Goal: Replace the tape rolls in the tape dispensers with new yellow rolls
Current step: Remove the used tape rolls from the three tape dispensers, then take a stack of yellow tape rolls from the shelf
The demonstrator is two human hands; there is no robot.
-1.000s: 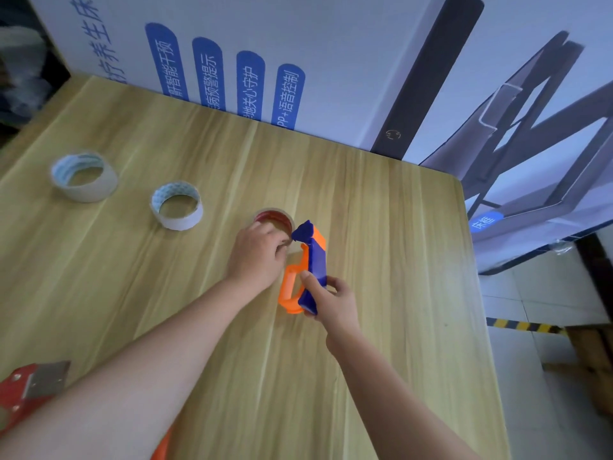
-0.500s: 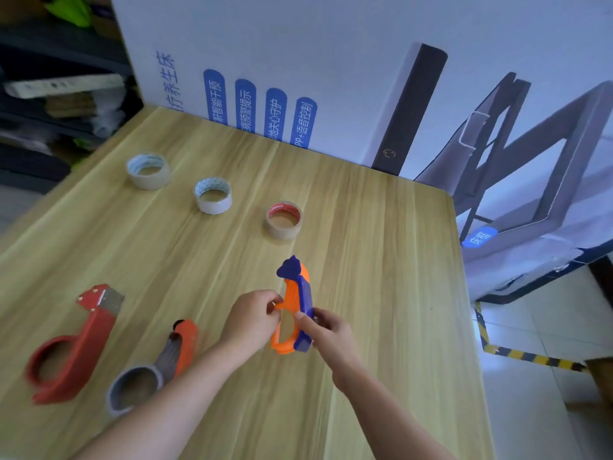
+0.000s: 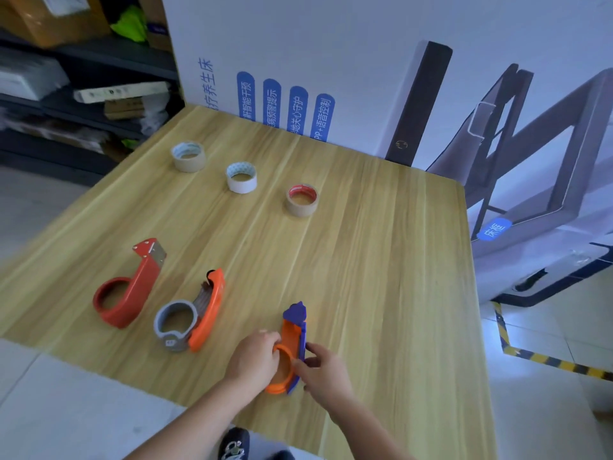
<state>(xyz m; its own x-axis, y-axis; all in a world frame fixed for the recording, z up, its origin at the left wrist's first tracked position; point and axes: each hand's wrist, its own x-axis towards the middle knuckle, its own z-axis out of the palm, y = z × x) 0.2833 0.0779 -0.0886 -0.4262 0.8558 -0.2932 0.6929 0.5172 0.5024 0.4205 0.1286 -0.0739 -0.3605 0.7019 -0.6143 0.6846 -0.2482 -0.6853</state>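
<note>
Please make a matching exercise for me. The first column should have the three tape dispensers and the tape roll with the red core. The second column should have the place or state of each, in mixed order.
Things:
1. red dispenser
2. grey and orange dispenser
3. orange and blue dispenser
4. roll with the red core

Place or state:
a. gripped by the left hand and the right hand
b. leftmost dispenser, untouched
c. lies flat, hole up, farthest from the person
d. middle dispenser, untouched

Pairs: 1-b, 2-d, 3-a, 4-c
</note>
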